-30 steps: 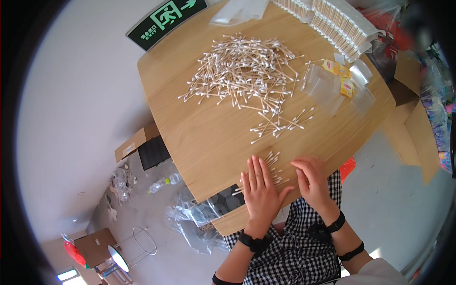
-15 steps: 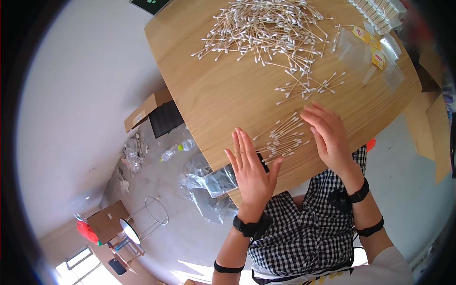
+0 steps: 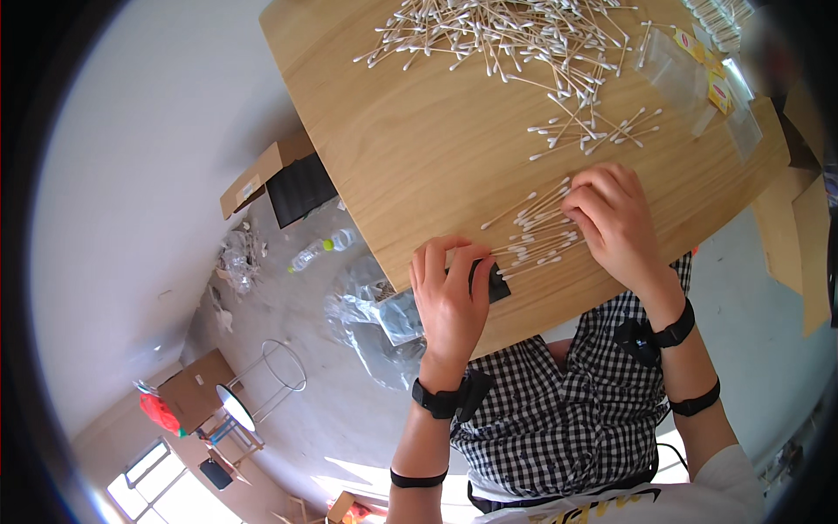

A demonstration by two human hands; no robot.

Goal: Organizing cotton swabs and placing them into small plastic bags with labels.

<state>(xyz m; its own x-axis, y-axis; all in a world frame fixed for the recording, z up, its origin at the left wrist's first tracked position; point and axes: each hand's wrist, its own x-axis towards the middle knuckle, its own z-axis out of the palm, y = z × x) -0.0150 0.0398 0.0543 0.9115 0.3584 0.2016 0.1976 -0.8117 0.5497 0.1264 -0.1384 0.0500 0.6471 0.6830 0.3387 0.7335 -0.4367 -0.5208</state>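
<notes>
A small bunch of cotton swabs point(image 3: 546, 229) with wooden sticks and white tips lies on the wooden table point(image 3: 393, 166), between my two hands. My right hand point(image 3: 615, 218) has its fingers curled over the swabs' right ends, hiding some of the tips. At the left ends is my left hand point(image 3: 449, 284), fingers bent down to the tabletop and thumb apart from them. Beside its thumb a flat black object point(image 3: 497, 281) lies partly covered at the near edge. Farther off are a few loose crossed swabs point(image 3: 594, 131) and a large heap of swabs point(image 3: 515, 35).
Clear plastic bags point(image 3: 676, 79) and yellow-and-red cards point(image 3: 718, 92) lie at the far right, near packed swabs point(image 3: 720, 22). Left of the table, the floor holds an open cardboard box point(image 3: 262, 175), bottles point(image 3: 310, 253) and crumpled plastic point(image 3: 358, 327). A stool point(image 3: 236, 406) stands lower left.
Both hands have curled their fingers, the left from a flat, stretched pose. The right hand has come down onto the swab ends. The whole view has shifted slightly.
</notes>
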